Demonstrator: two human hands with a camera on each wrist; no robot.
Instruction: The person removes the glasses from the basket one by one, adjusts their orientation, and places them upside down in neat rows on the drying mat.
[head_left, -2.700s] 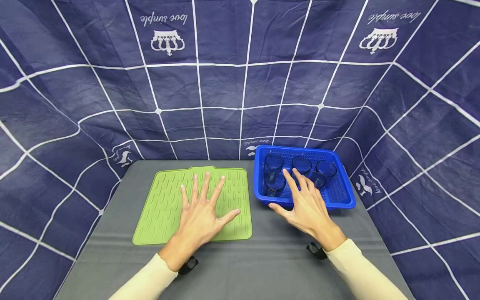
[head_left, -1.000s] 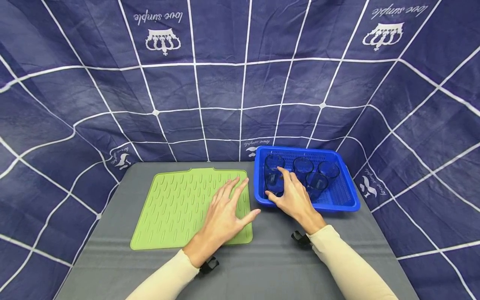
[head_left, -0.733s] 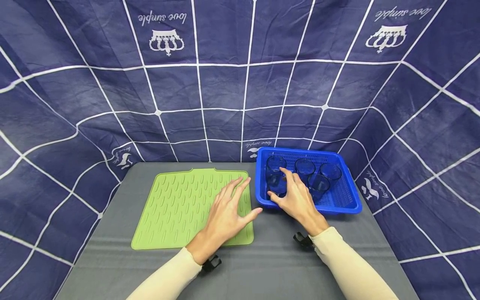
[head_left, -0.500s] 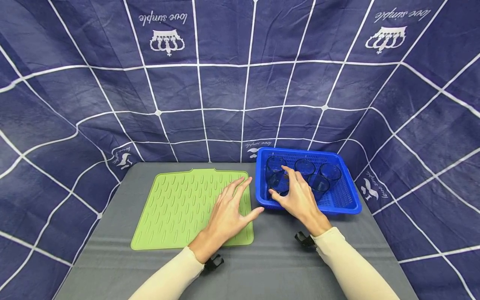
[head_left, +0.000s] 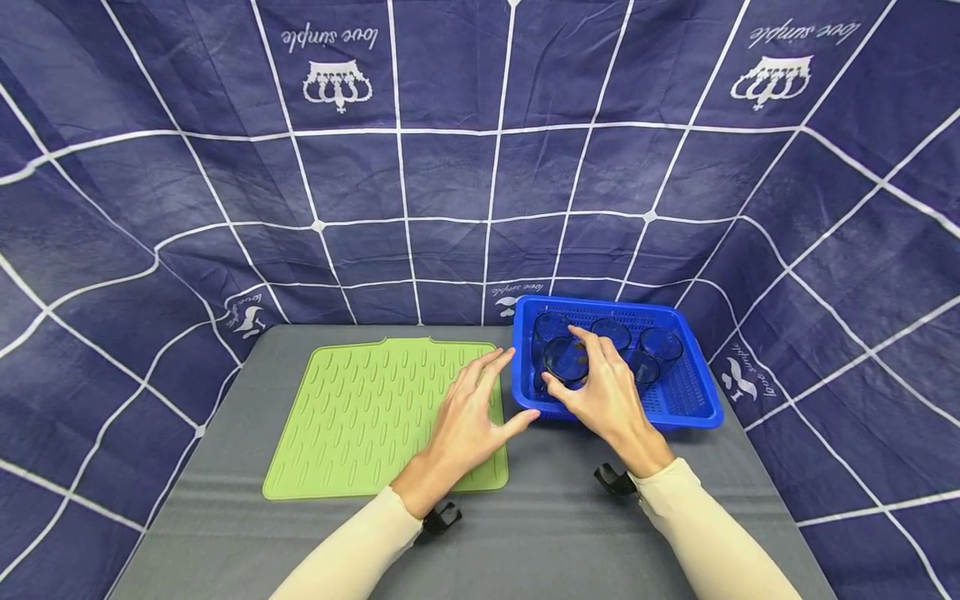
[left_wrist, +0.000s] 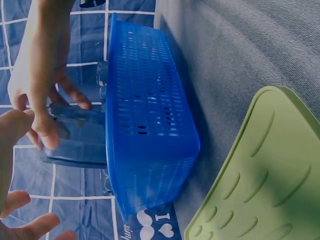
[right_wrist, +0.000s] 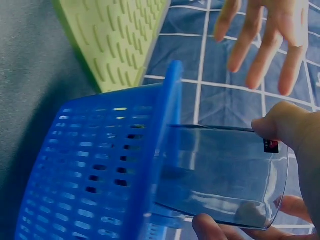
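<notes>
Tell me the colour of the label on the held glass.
The label is mostly black with a red mark, clearest in the right wrist view.

Worktop (head_left: 525, 525) was matte grey, with woven texture and faint crosswise creases near the front. Green mat (head_left: 375, 417) lay flat on its left half, ribbed side up, tab on the far edge. Blue basket (head_left: 520, 358) stood upright at far right, just beside mat, narrow grey strip between.
</notes>
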